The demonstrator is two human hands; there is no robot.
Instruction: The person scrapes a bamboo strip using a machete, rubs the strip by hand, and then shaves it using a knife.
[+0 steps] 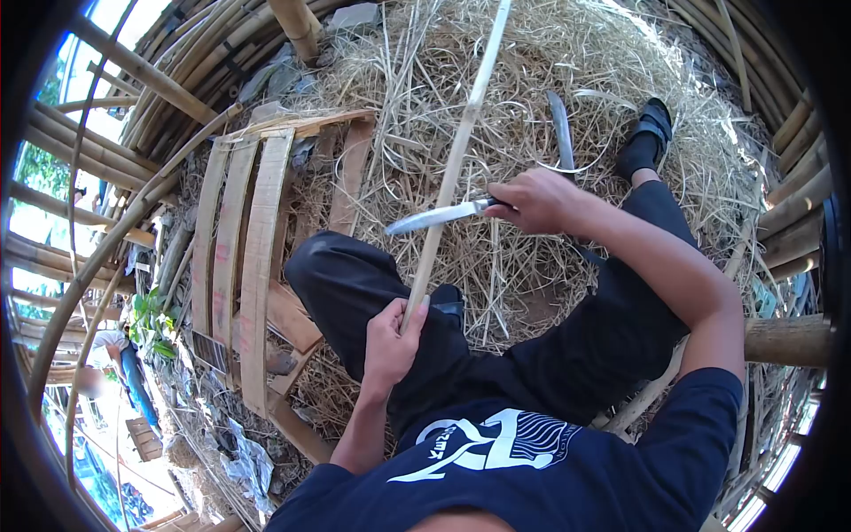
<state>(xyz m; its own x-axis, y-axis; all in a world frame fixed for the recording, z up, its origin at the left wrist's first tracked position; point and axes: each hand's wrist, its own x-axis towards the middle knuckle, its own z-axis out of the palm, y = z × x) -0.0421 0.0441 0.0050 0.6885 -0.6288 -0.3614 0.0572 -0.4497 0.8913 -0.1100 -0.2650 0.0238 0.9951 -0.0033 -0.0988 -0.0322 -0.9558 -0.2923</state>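
My left hand (393, 341) is closed around the lower end of a long, pale bamboo strip (461, 133), which slants up and away past the top of the view. In my right hand (541, 200) is the dark handle of a knife (436, 216). Its blade points left and crosses the strip; whether it touches the strip I cannot tell. Beyond my right hand a second blade (560, 129) lies on the shavings, its lower part hidden behind that hand. A thin curled shaving (514, 168) loops near the knife.
Bamboo shavings (532, 53) cover the ground thickly. A slatted wooden pallet (232, 257) lies to the left. Stacked bamboo poles (191, 53) stand at the upper left, with more poles (789, 341) along the right. Another person (128, 363) is outside at the far left.
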